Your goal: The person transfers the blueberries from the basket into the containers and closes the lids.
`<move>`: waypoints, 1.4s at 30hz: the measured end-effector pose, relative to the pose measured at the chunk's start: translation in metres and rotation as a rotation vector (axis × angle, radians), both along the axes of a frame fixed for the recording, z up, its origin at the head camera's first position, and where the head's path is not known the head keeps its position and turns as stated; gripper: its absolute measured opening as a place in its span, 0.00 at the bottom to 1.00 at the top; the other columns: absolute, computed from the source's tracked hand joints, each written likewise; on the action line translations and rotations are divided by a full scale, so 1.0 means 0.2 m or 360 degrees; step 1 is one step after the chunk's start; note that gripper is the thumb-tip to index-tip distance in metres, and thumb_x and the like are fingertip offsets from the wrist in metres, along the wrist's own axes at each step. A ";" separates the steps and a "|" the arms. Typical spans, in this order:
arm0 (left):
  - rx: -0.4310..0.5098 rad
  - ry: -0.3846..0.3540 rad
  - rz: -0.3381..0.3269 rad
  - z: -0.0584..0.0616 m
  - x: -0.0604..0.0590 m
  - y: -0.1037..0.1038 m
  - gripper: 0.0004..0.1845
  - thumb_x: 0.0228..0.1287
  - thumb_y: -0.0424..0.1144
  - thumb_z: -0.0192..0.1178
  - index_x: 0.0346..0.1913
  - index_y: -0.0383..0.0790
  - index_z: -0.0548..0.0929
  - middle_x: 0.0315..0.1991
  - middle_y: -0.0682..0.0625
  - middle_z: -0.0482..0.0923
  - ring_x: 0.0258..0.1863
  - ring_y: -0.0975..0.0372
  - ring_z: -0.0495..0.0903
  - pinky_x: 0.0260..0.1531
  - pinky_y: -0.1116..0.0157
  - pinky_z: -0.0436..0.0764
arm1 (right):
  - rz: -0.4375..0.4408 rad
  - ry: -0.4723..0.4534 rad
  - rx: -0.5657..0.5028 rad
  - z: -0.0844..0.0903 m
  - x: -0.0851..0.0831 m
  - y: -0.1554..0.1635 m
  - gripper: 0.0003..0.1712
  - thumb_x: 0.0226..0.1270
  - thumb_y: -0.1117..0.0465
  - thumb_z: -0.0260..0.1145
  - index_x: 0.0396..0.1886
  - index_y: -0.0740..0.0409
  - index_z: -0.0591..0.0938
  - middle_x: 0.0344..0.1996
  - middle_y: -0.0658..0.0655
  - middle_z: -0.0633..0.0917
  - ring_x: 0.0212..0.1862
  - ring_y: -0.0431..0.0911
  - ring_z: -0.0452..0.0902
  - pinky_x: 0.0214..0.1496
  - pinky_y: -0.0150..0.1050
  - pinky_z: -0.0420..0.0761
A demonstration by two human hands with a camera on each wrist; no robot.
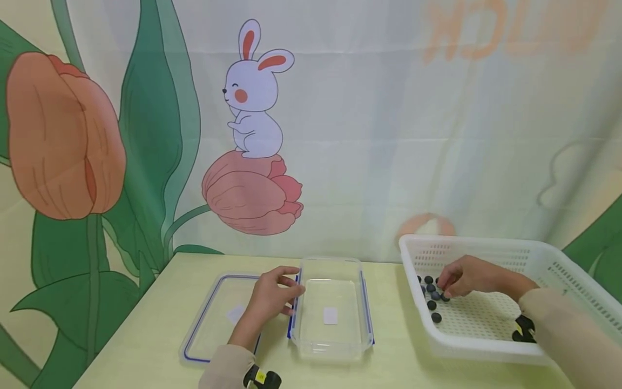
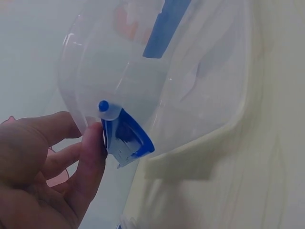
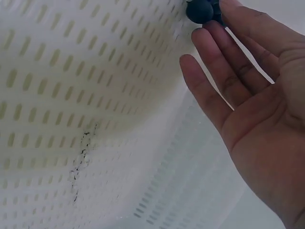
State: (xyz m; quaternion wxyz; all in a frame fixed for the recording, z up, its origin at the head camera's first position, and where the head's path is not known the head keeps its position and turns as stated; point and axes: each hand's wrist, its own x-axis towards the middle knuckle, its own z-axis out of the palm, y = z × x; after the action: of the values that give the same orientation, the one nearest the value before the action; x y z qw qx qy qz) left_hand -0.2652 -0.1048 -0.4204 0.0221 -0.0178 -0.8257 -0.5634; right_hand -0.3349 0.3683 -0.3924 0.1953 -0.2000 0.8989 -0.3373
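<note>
My right hand (image 1: 464, 276), lower right of frame, reaches into the white basket (image 1: 559, 259), fingertips pinching among dark berries (image 1: 431, 292). The clear container (image 1: 332, 308) lies leftward at centre, its blue clip touched by my left hand (image 1: 272, 297), fingers loosely curled.

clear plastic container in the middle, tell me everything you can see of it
The clear plastic container is a see-through rectangular tub with rounded corners and blue latch flaps along its long sides. It stands upright and open on the pale yellow-green table, holding nothing; a small white label shows at its base. Its lid lies flat just to its left. The left hand rests against its left rim, fingers touching a latch.
</note>
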 end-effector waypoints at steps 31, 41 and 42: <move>0.0023 -0.0006 -0.0016 0.02 0.01 0.01 0.27 0.67 0.32 0.74 0.68 0.37 0.81 0.40 0.43 0.81 0.30 0.56 0.84 0.25 0.62 0.89 | -0.0130 0.0540 0.0054 0.33 0.14 -0.20 0.13 0.74 0.56 0.74 0.51 0.60 0.89 0.44 0.50 0.90 0.47 0.45 0.84 0.45 0.39 0.85; 0.0017 -0.0015 -0.0010 0.01 0.02 0.00 0.27 0.68 0.32 0.73 0.68 0.36 0.81 0.40 0.43 0.81 0.30 0.57 0.84 0.26 0.62 0.89 | -0.0157 0.0698 -0.0053 0.44 0.23 -0.32 0.13 0.74 0.55 0.73 0.52 0.56 0.89 0.45 0.49 0.90 0.50 0.47 0.86 0.50 0.38 0.85; 0.0017 -0.0015 -0.0008 0.01 0.02 0.00 0.27 0.68 0.32 0.73 0.68 0.36 0.81 0.40 0.43 0.81 0.30 0.57 0.84 0.26 0.63 0.89 | -0.0159 0.0707 -0.0060 0.45 0.25 -0.33 0.13 0.75 0.55 0.73 0.52 0.55 0.89 0.45 0.49 0.90 0.51 0.48 0.86 0.50 0.38 0.85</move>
State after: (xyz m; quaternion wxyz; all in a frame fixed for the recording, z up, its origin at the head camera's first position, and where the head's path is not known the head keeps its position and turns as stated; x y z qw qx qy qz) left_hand -0.2618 -0.1053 -0.4179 0.0168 -0.0171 -0.8227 -0.5679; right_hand -0.2858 0.3023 -0.3019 -0.0282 -0.2283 0.9222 -0.3110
